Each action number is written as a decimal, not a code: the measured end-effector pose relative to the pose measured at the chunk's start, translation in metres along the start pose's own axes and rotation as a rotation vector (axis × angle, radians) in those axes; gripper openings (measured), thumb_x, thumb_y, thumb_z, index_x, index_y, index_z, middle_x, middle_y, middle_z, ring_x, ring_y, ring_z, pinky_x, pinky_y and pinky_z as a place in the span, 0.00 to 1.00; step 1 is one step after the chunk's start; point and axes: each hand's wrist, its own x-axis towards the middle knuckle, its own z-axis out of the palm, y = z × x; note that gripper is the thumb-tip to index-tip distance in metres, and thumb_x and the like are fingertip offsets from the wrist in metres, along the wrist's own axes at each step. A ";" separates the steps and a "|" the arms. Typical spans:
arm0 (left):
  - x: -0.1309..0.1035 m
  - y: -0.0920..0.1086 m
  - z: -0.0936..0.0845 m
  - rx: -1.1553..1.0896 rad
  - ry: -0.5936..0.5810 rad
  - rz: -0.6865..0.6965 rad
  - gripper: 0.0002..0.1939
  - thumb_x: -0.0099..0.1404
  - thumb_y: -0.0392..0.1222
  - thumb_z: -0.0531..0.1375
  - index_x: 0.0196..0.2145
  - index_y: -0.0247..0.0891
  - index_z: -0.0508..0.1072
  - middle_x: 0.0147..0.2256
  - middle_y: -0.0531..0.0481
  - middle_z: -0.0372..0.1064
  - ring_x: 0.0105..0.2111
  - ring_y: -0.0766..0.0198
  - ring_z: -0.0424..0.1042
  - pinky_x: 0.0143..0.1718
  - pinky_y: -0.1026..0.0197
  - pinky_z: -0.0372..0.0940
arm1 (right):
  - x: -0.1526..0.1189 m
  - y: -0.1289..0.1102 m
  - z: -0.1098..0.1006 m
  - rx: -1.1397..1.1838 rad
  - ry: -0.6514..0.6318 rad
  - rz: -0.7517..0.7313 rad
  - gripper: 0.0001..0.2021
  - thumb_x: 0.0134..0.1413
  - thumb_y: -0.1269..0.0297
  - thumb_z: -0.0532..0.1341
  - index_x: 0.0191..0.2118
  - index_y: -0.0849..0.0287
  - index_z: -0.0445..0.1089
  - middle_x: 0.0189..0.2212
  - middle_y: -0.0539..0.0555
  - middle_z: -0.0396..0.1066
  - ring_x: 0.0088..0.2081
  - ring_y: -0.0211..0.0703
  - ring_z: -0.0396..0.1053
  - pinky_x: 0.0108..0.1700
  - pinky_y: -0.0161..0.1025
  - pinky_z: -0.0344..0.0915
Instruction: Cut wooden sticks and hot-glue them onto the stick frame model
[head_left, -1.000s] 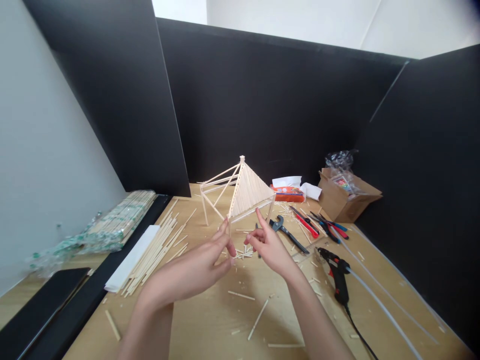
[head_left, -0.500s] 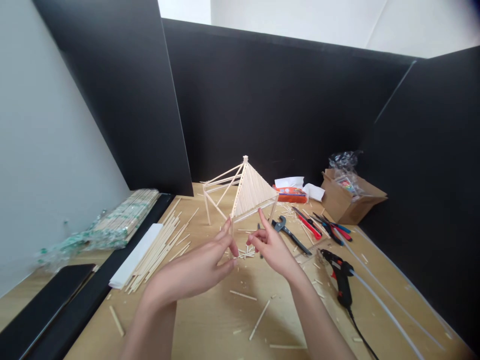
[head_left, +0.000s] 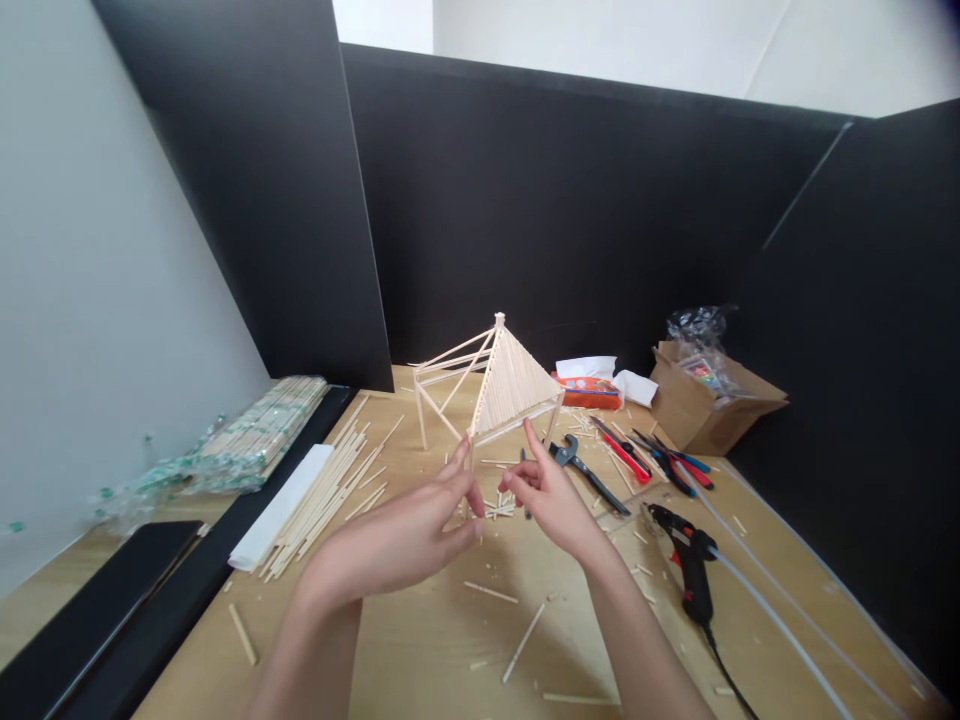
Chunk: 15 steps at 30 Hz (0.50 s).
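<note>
A small pavilion model (head_left: 517, 380) of thin wooden sticks stands on the table, its front roof face covered with close-set sticks. The left side of its roof shows only bare framing. My left hand (head_left: 420, 515) is at the near corner, fingers and thumb around the front leg, fingertips against the roof corner. My right hand (head_left: 551, 495) has its index finger stretched up to the lower roof edge, the other fingers loosely curled with nothing visible in them. Short stick offcuts (head_left: 499, 508) lie beneath the model between both hands.
Loose sticks (head_left: 330, 500) and a wrapped stick bundle (head_left: 262, 430) lie left. At right are a glue gun (head_left: 686, 560), dark-handled pliers (head_left: 589, 470), a red cutter (head_left: 622, 455), more pliers (head_left: 667, 460) and a cardboard box (head_left: 705, 405). A black phone-like slab (head_left: 97, 600) lies front left.
The whole scene sits slightly farther right in the picture, as the head view has turned a little left. Both hands keep nearly the same pose at the model.
</note>
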 end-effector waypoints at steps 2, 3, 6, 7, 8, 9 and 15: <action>0.000 0.000 0.000 -0.034 -0.012 -0.018 0.13 0.68 0.51 0.47 0.43 0.44 0.65 0.68 0.51 0.23 0.65 0.55 0.46 0.57 0.54 0.55 | 0.000 0.000 0.000 0.000 -0.002 0.002 0.43 0.55 0.65 0.57 0.68 0.57 0.27 0.28 0.47 0.71 0.25 0.35 0.60 0.28 0.33 0.57; 0.000 0.001 0.000 -0.051 -0.018 -0.025 0.13 0.68 0.51 0.47 0.42 0.44 0.65 0.68 0.51 0.22 0.65 0.55 0.45 0.58 0.54 0.54 | 0.000 0.000 0.000 -0.005 -0.002 0.003 0.43 0.55 0.65 0.57 0.68 0.58 0.27 0.28 0.47 0.71 0.25 0.35 0.60 0.28 0.33 0.57; 0.000 0.002 0.000 -0.059 -0.017 -0.023 0.13 0.67 0.50 0.48 0.42 0.43 0.66 0.68 0.51 0.23 0.65 0.54 0.44 0.59 0.53 0.53 | 0.000 0.000 0.000 -0.017 0.000 0.003 0.43 0.55 0.65 0.57 0.68 0.58 0.28 0.28 0.47 0.71 0.25 0.35 0.60 0.27 0.33 0.57; 0.000 0.003 0.000 -0.060 -0.017 -0.025 0.13 0.67 0.50 0.48 0.43 0.43 0.66 0.68 0.52 0.23 0.65 0.54 0.44 0.59 0.53 0.53 | 0.000 0.000 0.000 -0.017 0.001 0.001 0.43 0.55 0.65 0.57 0.68 0.58 0.28 0.28 0.47 0.71 0.25 0.35 0.60 0.27 0.33 0.57; 0.000 0.004 -0.001 -0.061 -0.018 -0.030 0.13 0.67 0.50 0.48 0.43 0.44 0.66 0.68 0.52 0.23 0.65 0.54 0.43 0.59 0.52 0.52 | 0.001 0.000 0.000 -0.016 0.000 -0.001 0.43 0.55 0.65 0.57 0.68 0.58 0.28 0.28 0.47 0.71 0.25 0.35 0.60 0.28 0.33 0.57; 0.000 0.004 -0.001 -0.061 -0.020 -0.037 0.13 0.67 0.51 0.48 0.43 0.44 0.66 0.68 0.52 0.23 0.66 0.55 0.42 0.60 0.52 0.51 | 0.001 0.000 0.000 -0.015 -0.001 -0.002 0.43 0.55 0.65 0.57 0.68 0.58 0.28 0.28 0.47 0.71 0.25 0.35 0.60 0.28 0.33 0.57; -0.001 0.005 -0.001 -0.059 -0.030 -0.060 0.14 0.67 0.53 0.48 0.42 0.44 0.66 0.68 0.52 0.23 0.66 0.55 0.36 0.62 0.51 0.47 | 0.000 0.001 -0.001 -0.016 -0.001 -0.008 0.43 0.55 0.64 0.57 0.68 0.57 0.28 0.28 0.47 0.71 0.25 0.35 0.61 0.28 0.33 0.57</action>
